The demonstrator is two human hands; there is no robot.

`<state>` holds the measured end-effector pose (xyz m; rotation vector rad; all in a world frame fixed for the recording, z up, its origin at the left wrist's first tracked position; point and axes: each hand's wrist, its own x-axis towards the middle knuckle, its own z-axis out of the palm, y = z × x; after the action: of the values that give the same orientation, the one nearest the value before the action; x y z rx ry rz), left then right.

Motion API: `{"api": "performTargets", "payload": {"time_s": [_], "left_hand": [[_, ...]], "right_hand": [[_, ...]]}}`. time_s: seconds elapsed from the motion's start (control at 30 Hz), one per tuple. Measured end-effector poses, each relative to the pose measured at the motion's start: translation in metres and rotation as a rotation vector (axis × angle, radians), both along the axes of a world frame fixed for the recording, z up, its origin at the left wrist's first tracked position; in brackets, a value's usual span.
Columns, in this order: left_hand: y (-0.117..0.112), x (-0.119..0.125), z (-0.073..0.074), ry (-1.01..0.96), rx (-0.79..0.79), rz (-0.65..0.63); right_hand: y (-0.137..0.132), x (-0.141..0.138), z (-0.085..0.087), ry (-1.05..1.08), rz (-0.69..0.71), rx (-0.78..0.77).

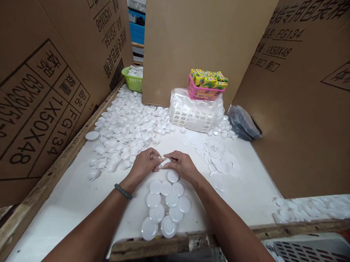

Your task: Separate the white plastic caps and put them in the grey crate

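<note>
My left hand [145, 161] and my right hand [181, 163] meet at the middle of the white table [73, 196], fingers pinched together on a small white plastic piece [164, 162] between them. Just below the hands lie several round white discs [166, 206] laid out in rows toward the table's front edge. A large heap of white plastic parts [129, 125] spreads to the left and behind my left hand. Thin flat white discs [214, 154] lie scattered to the right of my right hand.
Tall cardboard boxes [43, 86] wall in the table on the left, back and right. At the back stand a green basket [132, 81], a clear bag of white parts [194, 112] with a pink basket of yellow boxes [206, 88] on top, and a dark bag [245, 122]. A white crate [311, 253] sits lower right.
</note>
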<state>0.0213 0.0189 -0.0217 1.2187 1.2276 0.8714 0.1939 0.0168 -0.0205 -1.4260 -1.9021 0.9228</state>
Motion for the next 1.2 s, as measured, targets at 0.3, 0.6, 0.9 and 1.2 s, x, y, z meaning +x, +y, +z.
{"api": "performTargets", "payload": {"time_s": [0.3,0.6,0.9,1.2], "left_hand": [[0.005,0.002,-0.011,0.012,-0.035,0.018],[0.003,0.005,-0.01,0.131,0.037,0.047],[0.001,0.008,-0.006,0.209,0.062,0.054],[-0.006,0.008,0.004,0.282,0.212,0.007]], "right_hand": [[-0.003,-0.005,-0.001,-0.109,-0.048,0.056],[-0.012,-0.006,0.002,0.153,-0.115,-0.145],[-0.007,-0.001,-0.002,0.262,-0.069,-0.155],[-0.008,0.008,0.005,0.18,-0.067,-0.018]]}}
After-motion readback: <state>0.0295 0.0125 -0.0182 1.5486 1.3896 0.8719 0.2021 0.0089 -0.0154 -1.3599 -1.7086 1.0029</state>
